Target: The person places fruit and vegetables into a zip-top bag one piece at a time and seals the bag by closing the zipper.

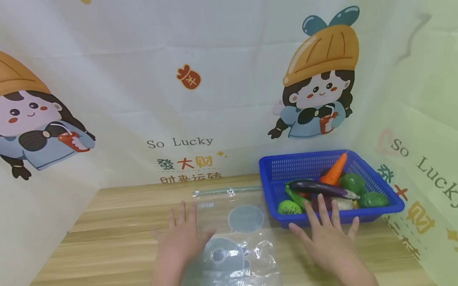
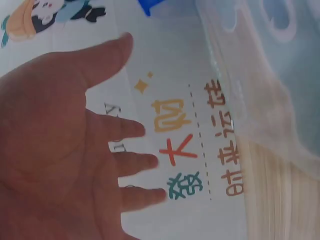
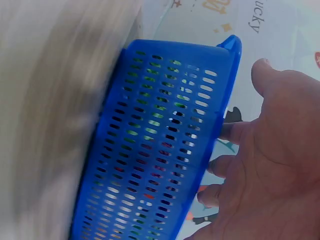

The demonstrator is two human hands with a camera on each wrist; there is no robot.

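Note:
Both hands are held out with fingers spread, and neither holds anything. My left hand [image 1: 182,236] overlaps the left side of a clear plastic zip bag [image 1: 247,254] in the head view. Pale blue-grey cartoon shapes are printed on the bag, which lies flat with its zip strip toward the back. My right hand [image 1: 330,242] is in front of a blue plastic basket [image 1: 370,217], its fingertips over the near rim. Inside are an eggplant [image 1: 315,186], a carrot [image 1: 334,171], a kiwi half [image 1: 289,207], green produce [image 1: 373,199] and several other pieces partly covered.
The wood-grain table [image 1: 107,238] carries the bag at the middle and the basket at the back right. A white printed cloth [image 1: 232,95] hangs behind the table and continues down both sides, close to the basket's right end.

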